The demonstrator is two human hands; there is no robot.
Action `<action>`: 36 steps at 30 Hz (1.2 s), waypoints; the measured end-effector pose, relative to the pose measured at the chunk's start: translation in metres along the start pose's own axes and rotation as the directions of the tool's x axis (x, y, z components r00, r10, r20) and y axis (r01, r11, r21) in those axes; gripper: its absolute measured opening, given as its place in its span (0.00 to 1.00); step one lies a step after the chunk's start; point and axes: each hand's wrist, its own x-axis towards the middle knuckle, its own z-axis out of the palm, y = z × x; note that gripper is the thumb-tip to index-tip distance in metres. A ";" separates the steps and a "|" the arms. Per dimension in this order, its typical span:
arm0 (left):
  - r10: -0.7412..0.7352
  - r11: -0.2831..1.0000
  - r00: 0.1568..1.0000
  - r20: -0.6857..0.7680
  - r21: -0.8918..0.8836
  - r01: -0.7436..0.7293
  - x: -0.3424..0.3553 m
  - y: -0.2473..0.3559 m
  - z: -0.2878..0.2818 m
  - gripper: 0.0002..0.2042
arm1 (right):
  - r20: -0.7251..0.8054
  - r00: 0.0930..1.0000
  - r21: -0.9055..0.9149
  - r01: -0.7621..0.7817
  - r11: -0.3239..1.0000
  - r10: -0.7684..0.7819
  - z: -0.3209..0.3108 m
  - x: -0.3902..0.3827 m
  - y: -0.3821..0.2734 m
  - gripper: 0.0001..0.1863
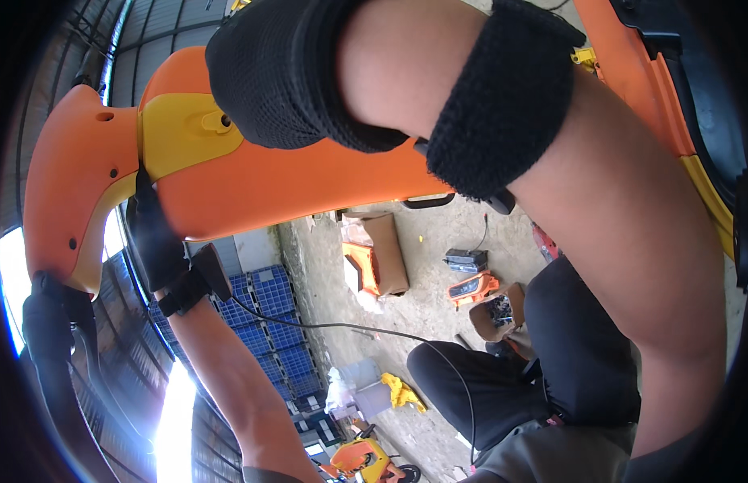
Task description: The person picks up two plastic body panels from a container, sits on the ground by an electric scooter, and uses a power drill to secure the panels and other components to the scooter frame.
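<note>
An orange scooter body (293,189) with a yellow panel (181,129) stretches across the upper view. My left hand (155,229), in a black glove, reaches up against the panel's lower edge where yellow meets orange. Its fingertips are largely hidden, and their grip is unclear. In another black glove, my right hand (269,76) lies over the top of the body, just right of the yellow panel. Its fingers are out of sight on the far side. A black band (503,101) wraps the right wrist, and a strap with a small dark box (209,272) is on the left.
A black handlebar grip (52,346) with a lever hangs at left. From the left wrist box a thin cable (350,328) runs to my lap. Cardboard boxes (386,253), orange parts (473,287) and a yellow cloth-like item (402,392) lie on the concrete floor; blue crates (273,294) are stacked beyond.
</note>
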 end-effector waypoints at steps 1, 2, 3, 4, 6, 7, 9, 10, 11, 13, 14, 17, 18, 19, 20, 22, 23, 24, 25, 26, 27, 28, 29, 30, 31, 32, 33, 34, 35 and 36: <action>0.089 0.994 0.996 -0.008 0.063 -0.089 -0.002 -0.002 0.000 0.26 | -0.006 1.000 0.006 -0.003 1.000 0.003 0.002 -0.001 -0.002 0.11; 0.177 0.976 0.984 -0.014 0.129 -0.174 -0.003 -0.003 -0.002 0.26 | -0.015 1.000 0.011 -0.006 1.000 0.006 0.001 -0.002 -0.003 0.12; 0.091 0.996 0.996 -0.001 0.000 -0.091 -0.005 0.010 0.001 0.26 | -0.020 1.000 0.009 -0.014 1.000 0.014 0.004 -0.001 -0.003 0.12; 0.006 0.992 1.000 0.024 -0.126 -0.003 -0.005 0.017 0.004 0.27 | -0.030 0.999 0.007 -0.026 1.000 0.026 0.002 -0.003 -0.001 0.12; 0.041 0.999 0.999 0.031 0.022 -0.041 -0.002 -0.002 -0.006 0.27 | -0.056 0.998 0.018 -0.037 0.999 0.038 0.005 -0.003 -0.004 0.12; 0.058 0.994 0.998 0.037 0.089 -0.061 0.000 -0.004 -0.007 0.27 | -0.072 0.996 0.022 -0.045 0.999 0.046 0.004 -0.004 -0.004 0.12; -0.106 0.993 0.994 0.034 0.048 0.104 0.007 -0.004 -0.009 0.26 | -0.114 0.991 0.024 -0.071 0.997 0.073 0.002 -0.006 -0.004 0.12; -0.282 0.957 0.958 0.051 -0.064 0.285 0.013 0.010 -0.005 0.26 | -0.146 0.985 0.022 -0.091 0.996 0.093 0.001 -0.007 -0.002 0.12; -0.271 0.958 0.961 0.054 -0.077 0.275 0.011 0.026 -0.002 0.26 | -0.176 0.978 0.018 -0.110 0.994 0.111 -0.002 -0.009 0.002 0.12; -0.152 0.878 0.964 0.217 -0.419 0.232 -0.011 0.074 0.003 0.26 | -0.262 0.950 0.089 -0.151 0.984 0.170 0.010 -0.010 0.010 0.12; -0.142 0.830 0.955 0.261 -0.494 0.258 -0.026 0.072 -0.002 0.26 | -0.288 0.938 0.163 -0.151 0.975 0.193 0.029 -0.007 0.011 0.12; -0.099 0.829 0.975 0.200 -0.526 0.192 -0.020 0.071 0.001 0.26 | -0.431 0.870 0.233 -0.148 0.961 0.239 0.028 -0.006 0.021 0.12; -0.180 0.835 0.961 0.212 -0.483 0.263 -0.014 0.071 0.004 0.26 | -0.509 0.819 0.268 -0.142 0.953 0.265 0.029 -0.007 0.028 0.12; -0.218 0.836 0.953 0.212 -0.464 0.295 -0.009 0.069 0.007 0.26 | -0.513 0.818 0.265 -0.137 0.954 0.260 0.030 -0.009 0.032 0.12; -0.258 0.834 0.942 0.216 -0.442 0.330 -0.005 0.067 0.010 0.26 | -0.608 0.750 0.314 -0.075 0.946 0.261 0.034 -0.012 0.035 0.11; -0.113 0.958 0.979 0.168 -0.242 0.152 -0.001 0.051 0.011 0.26 | -0.692 0.671 0.360 0.001 0.933 0.266 0.035 -0.021 0.044 0.11; -0.040 0.991 0.987 0.156 -0.121 0.059 -0.001 0.041 0.007 0.26 | -0.640 0.718 0.408 0.017 0.913 0.273 0.032 -0.026 0.047 0.10; 0.033 0.999 0.987 0.156 0.005 -0.034 -0.001 0.032 0.003 0.26 | -0.585 0.763 0.457 0.030 0.889 0.275 0.032 -0.029 0.049 0.10; 0.070 0.995 0.986 0.153 0.062 -0.080 -0.002 0.023 0.000 0.26 | -0.582 0.773 0.448 0.044 0.893 0.254 0.029 -0.034 0.051 0.10; 0.105 0.985 0.983 0.152 0.123 -0.124 -0.004 0.015 -0.004 0.26 | -0.585 0.776 0.437 0.057 0.897 0.236 0.028 -0.037 0.051 0.10; 0.161 0.950 0.973 0.163 0.242 -0.198 -0.006 0.007 -0.008 0.24 | -0.589 0.778 0.429 0.071 0.900 0.219 0.028 -0.039 0.050 0.10; 0.187 0.924 0.966 0.177 0.303 -0.234 -0.006 0.007 -0.008 0.24 | -0.590 0.779 0.427 0.076 0.901 0.214 0.028 -0.041 0.052 0.10; 0.211 0.892 0.959 0.190 0.364 -0.269 -0.008 0.007 -0.009 0.25 | -0.590 0.780 0.427 0.081 0.901 0.209 0.029 -0.042 0.055 0.10; 0.223 0.873 0.956 0.192 0.397 -0.283 -0.007 0.007 -0.010 0.26 | -0.591 0.781 0.422 0.087 0.902 0.201 0.030 -0.043 0.055 0.11; 0.219 0.872 0.956 0.196 0.401 -0.282 -0.009 0.008 -0.009 0.26 | -0.590 0.784 0.415 0.089 0.906 0.193 0.030 -0.043 0.055 0.11; 0.205 0.882 0.959 0.194 0.389 -0.267 -0.010 0.010 -0.008 0.26 | -0.590 0.787 0.406 0.094 0.909 0.182 0.031 -0.042 0.055 0.11; 0.187 0.897 0.964 0.189 0.368 -0.246 -0.010 0.013 -0.007 0.26 | -0.590 0.789 0.395 0.098 0.913 0.171 0.031 -0.041 0.055 0.11; 0.169 0.911 0.967 0.189 0.346 -0.226 -0.013 0.018 -0.007 0.27 | -0.589 0.791 0.389 0.099 0.916 0.165 0.032 -0.041 0.054 0.11; 0.151 0.925 0.971 0.188 0.319 -0.206 -0.015 0.023 -0.008 0.27 | -0.589 0.792 0.385 0.103 0.917 0.158 0.032 -0.040 0.053 0.11; 0.135 0.938 0.973 0.189 0.292 -0.187 -0.017 0.029 -0.009 0.27 | -0.590 0.794 0.378 0.109 0.919 0.149 0.032 -0.038 0.052 0.11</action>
